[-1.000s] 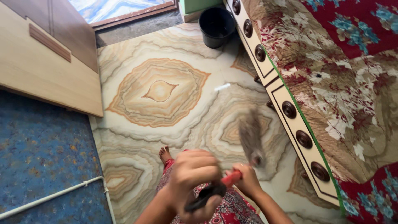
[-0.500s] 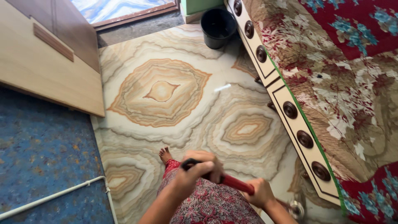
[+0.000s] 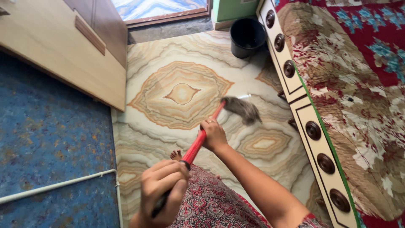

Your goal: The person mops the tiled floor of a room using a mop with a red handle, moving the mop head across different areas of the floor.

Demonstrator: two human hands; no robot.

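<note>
Hands both closed on a red-handled broom (image 3: 198, 141), left hand (image 3: 162, 185) gripping the near end, right hand (image 3: 214, 134) further along the handle, grey bristles (image 3: 242, 109) blurred over the marble-patterned floor (image 3: 168, 67), near the bed frame (image 3: 295, 84), black bucket (image 3: 248, 37) beyond.

Patterned marble floor (image 3: 168, 55) with a black bucket (image 3: 247, 37), blurred grey mop head (image 3: 242, 109) and bare foot (image 3: 176, 155).

Red-handled broom with grey bristle head (image 3: 242, 110) swung forward from beside the feet out over the marbled tile floor (image 3: 168, 76), right hand (image 3: 214, 135) now stretched ahead along the handle, left hand (image 3: 162, 185) dropped low near the lap
</note>
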